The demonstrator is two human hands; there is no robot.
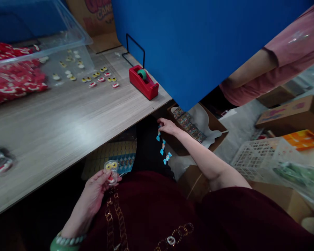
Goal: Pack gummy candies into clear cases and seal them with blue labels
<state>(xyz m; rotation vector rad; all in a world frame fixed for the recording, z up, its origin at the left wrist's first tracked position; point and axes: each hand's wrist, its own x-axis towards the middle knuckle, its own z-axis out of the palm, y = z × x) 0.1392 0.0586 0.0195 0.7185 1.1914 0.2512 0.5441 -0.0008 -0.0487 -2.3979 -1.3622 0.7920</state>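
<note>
Over my lap, my left hand (pixel 101 184) pinches a small clear plastic candy pack (pixel 111 170) with two yellow eye-shaped pieces above a red-and-white lip-shaped piece. My right hand (pixel 167 126) reaches down past the table edge, fingers curled beside the black cloth over my leg. Just under those fingers runs a row of blue, bow-shaped wrapped-candy figures (pixel 162 147); whether they are held or lie on the cloth, I cannot tell. On the table, loose yellow eye pieces (pixel 96 75) and red-and-white lip pieces (pixel 101 80) are scattered.
A red tape dispenser (pixel 143 82) stands by a blue panel (pixel 188 45). At left are a clear bin (pixel 65 38) and bagged red pieces (pixel 17 78). An open carton (pixel 214 125) of packets sits below; a white crate (pixel 251 157) is right. Another person's arm (pixel 253 68) shows.
</note>
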